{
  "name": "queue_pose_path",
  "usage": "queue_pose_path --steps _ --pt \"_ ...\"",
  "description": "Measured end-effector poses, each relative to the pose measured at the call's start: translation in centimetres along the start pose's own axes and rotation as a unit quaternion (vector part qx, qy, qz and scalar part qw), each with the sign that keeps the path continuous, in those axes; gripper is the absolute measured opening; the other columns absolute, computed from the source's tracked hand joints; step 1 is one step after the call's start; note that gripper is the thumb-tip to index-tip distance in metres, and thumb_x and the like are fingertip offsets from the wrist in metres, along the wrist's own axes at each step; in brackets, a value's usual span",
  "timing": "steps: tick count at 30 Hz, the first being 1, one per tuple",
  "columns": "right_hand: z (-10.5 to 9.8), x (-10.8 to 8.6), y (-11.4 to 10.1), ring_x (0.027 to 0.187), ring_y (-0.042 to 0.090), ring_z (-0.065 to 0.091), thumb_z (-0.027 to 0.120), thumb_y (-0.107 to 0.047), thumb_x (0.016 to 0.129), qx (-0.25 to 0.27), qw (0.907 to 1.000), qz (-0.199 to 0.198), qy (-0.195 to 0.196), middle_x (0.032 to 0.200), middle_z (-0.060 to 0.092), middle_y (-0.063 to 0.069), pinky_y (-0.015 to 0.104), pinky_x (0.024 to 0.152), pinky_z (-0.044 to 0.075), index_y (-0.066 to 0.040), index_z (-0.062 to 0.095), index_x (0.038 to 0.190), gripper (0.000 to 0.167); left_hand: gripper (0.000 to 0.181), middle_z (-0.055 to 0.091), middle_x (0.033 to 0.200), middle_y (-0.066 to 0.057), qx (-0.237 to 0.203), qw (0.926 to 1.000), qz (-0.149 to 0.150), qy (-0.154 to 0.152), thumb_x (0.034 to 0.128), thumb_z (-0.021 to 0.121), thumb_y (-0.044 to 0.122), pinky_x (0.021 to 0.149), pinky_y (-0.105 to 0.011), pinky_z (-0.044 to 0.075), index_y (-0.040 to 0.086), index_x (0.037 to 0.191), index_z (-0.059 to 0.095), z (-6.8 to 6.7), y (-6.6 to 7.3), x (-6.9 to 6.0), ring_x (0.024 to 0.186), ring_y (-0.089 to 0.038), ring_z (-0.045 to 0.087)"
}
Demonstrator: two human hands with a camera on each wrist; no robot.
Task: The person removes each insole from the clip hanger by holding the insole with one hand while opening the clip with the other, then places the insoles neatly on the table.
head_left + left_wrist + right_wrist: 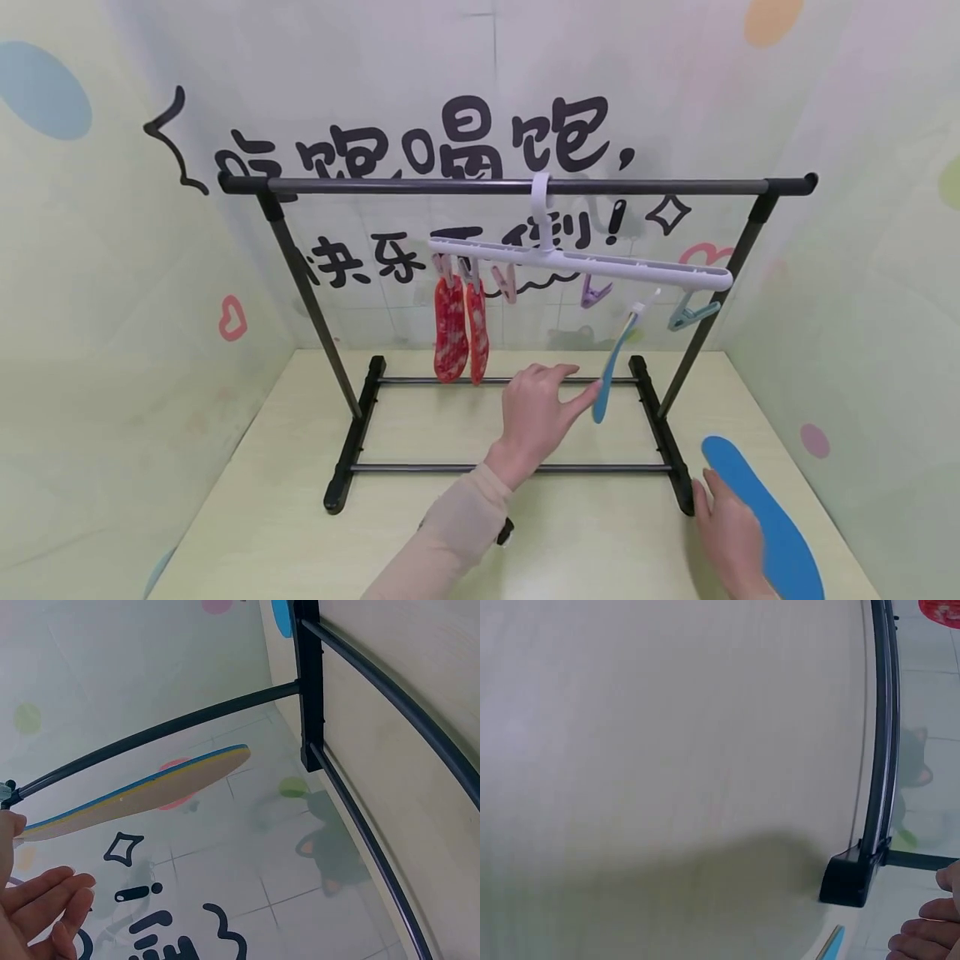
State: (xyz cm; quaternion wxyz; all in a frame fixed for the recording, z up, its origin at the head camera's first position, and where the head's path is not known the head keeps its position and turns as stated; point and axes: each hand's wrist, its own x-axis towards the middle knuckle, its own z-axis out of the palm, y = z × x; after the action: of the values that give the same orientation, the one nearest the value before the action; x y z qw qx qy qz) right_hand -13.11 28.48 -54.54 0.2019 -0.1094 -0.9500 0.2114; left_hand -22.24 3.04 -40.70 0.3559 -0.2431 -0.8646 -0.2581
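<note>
Under the lilac clip hanger (pixel 622 267) a slim blue insole (pixel 617 362) hangs at a tilt, seen nearly edge-on, with a pale clip (pixel 637 309) at its top. My left hand (pixel 534 412) is just left of its lower part, thumb and index finger extended and spread. The thumb tip meets the insole's edge in the head view; whether it touches, I cannot tell. In the left wrist view the insole (pixel 150 787) shows a beige face and blue-yellow edge. My right hand (pixel 726 529) is low, beside another blue insole (pixel 772 508) on the table, fingers loosely bent.
A black rack (pixel 420 187) carries the hanger on its top bar. Two red-and-white patterned, insole-shaped pieces (pixel 451 333) hang at the left. A pink clip (pixel 507 285), a purple clip (pixel 595 292) and a teal clip (pixel 692 313) hang farther right. The rack's right foot (pixel 667 450) stands near my right fingers.
</note>
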Motion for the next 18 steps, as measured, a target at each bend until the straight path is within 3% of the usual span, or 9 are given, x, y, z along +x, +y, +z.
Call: queue_pose_path --steps 10,15,18 --pt "1.6 2.1 -2.9 0.084 0.049 0.068 0.064 -0.001 0.091 0.071 0.9893 -0.093 0.087 0.102 0.068 0.033 0.058 0.064 0.052 0.013 0.065 0.111 0.024 0.036 0.076 0.079 0.003 0.010 0.9999 0.000 0.003 0.0855 0.071 0.049 0.058 -0.024 0.049 0.015 0.096 0.079 0.0 -0.1 0.3 0.072 -0.012 0.070" --pt "2.0 3.2 -4.4 0.083 0.048 0.068 0.059 -0.002 0.094 0.094 0.9870 -0.099 0.085 0.102 0.069 0.033 0.057 0.065 0.052 0.013 0.064 0.113 0.025 0.035 0.076 0.079 0.004 0.010 0.9999 0.008 0.012 0.0851 0.073 0.048 0.057 -0.023 0.049 0.015 0.096 0.079 0.0 -0.1 0.6 0.071 -0.012 0.070" --pt "2.1 3.8 -5.3 0.092 0.049 0.067 0.056 -0.005 0.096 0.101 0.9880 -0.092 0.071 0.109 0.067 0.033 0.059 0.073 0.052 0.013 0.062 0.119 0.029 0.035 0.077 0.080 0.003 0.010 0.9998 0.011 0.013 0.0858 0.072 0.047 0.059 -0.024 0.051 0.014 0.097 0.079 0.1 -0.1 0.9 0.072 -0.012 0.070"
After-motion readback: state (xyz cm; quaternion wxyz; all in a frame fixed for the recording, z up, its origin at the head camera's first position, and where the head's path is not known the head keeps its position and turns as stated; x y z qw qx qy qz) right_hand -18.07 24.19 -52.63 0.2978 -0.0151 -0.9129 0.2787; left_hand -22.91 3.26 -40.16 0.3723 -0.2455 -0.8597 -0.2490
